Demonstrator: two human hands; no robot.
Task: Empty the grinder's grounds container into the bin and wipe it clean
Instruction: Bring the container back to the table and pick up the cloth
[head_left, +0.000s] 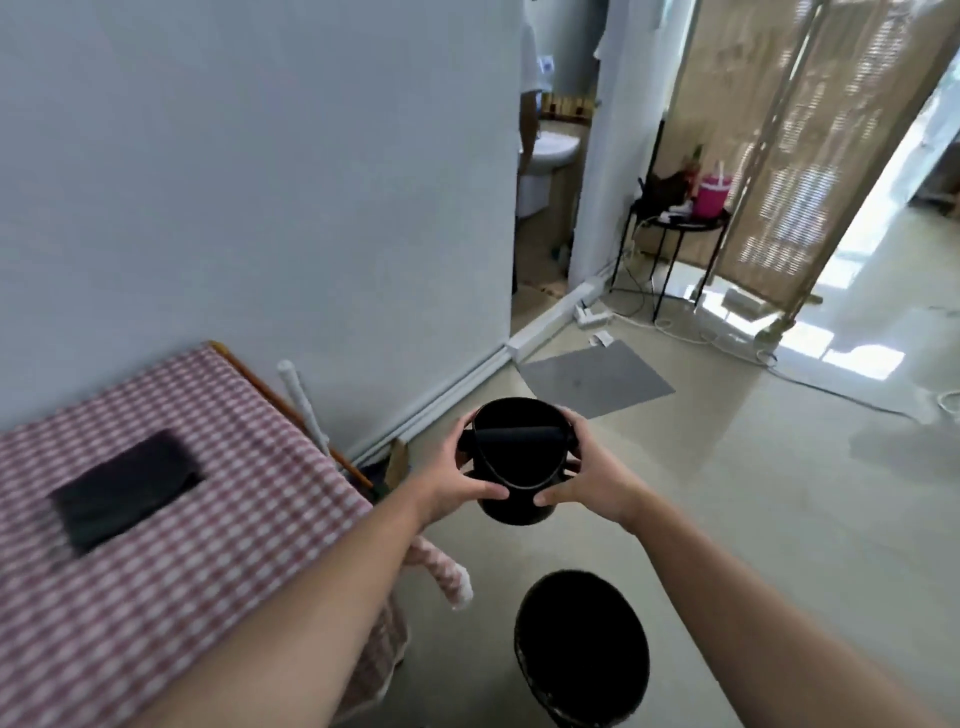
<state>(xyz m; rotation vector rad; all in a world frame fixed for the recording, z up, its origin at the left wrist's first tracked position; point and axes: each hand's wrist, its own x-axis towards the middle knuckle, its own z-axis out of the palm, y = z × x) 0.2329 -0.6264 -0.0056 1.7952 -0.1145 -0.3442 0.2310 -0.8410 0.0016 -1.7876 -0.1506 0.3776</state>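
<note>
I hold a round black grounds container (514, 499) with a padded bar across its open top, upright, out in front of me above the floor. My left hand (452, 478) clasps its left side and my right hand (592, 478) clasps its right side. Its inside is too dark to see. Below and nearer to me stands a round black bin (582, 649) on the floor, its mouth open. A dark folded cloth (124, 488) lies on the red-checked tablecloth at the left.
The table (156, 597) with the checked cloth fills the lower left, with poles leaning behind it against the grey wall. A grey mat (592, 379), cables, a power strip and a small black side table (675, 228) lie farther off. A person stands in the doorway.
</note>
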